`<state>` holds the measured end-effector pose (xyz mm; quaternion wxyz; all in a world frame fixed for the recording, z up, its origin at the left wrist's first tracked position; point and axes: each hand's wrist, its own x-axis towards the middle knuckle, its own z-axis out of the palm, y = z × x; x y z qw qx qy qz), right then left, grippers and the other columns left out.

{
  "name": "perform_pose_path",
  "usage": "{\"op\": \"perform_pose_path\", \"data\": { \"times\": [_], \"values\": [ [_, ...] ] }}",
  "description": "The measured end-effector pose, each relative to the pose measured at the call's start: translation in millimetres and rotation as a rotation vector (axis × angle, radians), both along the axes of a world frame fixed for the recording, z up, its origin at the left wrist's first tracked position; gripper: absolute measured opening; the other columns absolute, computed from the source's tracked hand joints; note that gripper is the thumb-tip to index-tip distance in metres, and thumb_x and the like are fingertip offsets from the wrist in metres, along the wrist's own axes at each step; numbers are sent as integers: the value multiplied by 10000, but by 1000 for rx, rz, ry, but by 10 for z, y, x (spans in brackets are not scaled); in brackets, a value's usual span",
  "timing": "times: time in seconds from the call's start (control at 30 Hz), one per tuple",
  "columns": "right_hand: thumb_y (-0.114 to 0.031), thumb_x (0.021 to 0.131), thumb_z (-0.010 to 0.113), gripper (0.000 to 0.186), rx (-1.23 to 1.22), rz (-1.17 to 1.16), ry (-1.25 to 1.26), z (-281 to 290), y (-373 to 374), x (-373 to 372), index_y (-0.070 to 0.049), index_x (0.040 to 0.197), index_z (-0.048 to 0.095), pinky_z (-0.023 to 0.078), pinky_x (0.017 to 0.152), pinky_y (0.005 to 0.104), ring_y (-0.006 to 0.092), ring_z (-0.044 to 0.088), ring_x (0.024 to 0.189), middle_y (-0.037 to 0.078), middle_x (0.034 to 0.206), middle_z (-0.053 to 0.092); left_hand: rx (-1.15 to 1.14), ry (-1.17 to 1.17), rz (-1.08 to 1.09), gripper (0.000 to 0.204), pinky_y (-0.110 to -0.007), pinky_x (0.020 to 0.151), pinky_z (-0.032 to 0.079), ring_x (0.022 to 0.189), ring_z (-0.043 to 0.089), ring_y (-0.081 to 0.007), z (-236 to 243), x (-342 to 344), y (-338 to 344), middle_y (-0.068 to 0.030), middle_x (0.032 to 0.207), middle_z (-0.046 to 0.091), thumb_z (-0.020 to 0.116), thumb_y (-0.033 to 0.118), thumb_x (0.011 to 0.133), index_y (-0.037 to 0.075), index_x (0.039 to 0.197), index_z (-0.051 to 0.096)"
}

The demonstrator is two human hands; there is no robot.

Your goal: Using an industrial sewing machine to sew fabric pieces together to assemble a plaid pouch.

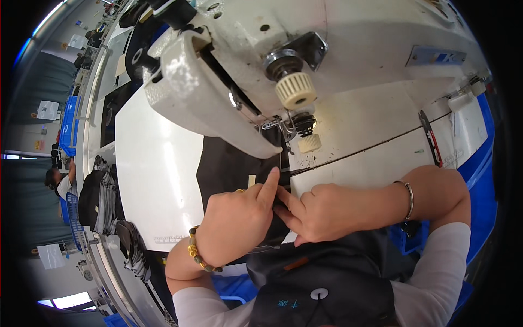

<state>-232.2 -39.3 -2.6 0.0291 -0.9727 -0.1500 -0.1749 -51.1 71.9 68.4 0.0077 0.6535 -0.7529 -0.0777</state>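
Observation:
A piece of black fabric [223, 169] lies under the needle area of a white sewing machine [188, 92], with a small pale strip [251, 181] on it. My left hand [237, 220] rests on the fabric, its index finger stretched toward the needle and the other fingers curled under. Close beside it, my right hand [321, 212] pinches the fabric's right edge between thumb and fingers. Both hands are just on the near side of the presser foot, whose tip is partly hidden by the machine head. The fabric between my fingers is mostly covered.
A slim red-and-black tool [430, 139] lies on the right of the white table [158, 180]. Stacks of dark fabric pieces [101, 199] stand at the left. Blue bins [70, 125] are beyond; a person [62, 182] works at far left. Dark lint lies near the needle.

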Motion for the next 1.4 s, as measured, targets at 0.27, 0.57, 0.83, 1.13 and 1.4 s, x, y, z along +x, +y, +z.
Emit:
{"op": "perform_pose_path", "data": {
  "times": [0.27,0.57,0.83,1.13,1.4],
  "values": [
    [-199,702,606,159,-143,-71,-244,-55,55,-9,-43,679,626,328,422,241,124,506,478,167,771,701,162,238,-63,569,-390,528,510,610,657,-295,-22,-55,-50,-96,761,677,653,117,805,-31,1348,561],
    [-210,712,605,247,-148,-73,-273,-36,106,-54,21,738,687,326,424,239,127,527,472,229,793,714,254,474,-30,602,-423,595,515,678,656,-368,-23,-4,-105,-168,802,663,654,62,782,-51,1361,533],
    [-170,681,620,272,-112,-139,-213,-74,76,-19,79,770,686,395,357,278,149,526,411,371,902,692,210,441,20,606,-424,604,511,684,654,-372,-120,17,-165,-171,803,660,643,48,796,-49,1381,519],
    [-165,688,630,175,-215,-178,-159,-1,21,-37,9,706,651,324,403,235,100,491,452,297,914,727,112,326,76,610,-414,601,517,692,661,-349,-120,-29,-144,-142,803,671,694,109,789,-7,1370,551],
    [-189,668,610,214,-202,-113,-240,5,100,-73,17,697,660,287,409,241,113,502,450,289,851,724,102,305,-13,464,-391,554,515,661,671,-290,-44,-83,-91,-99,763,678,656,140,820,-15,1257,622]
  ]
}}
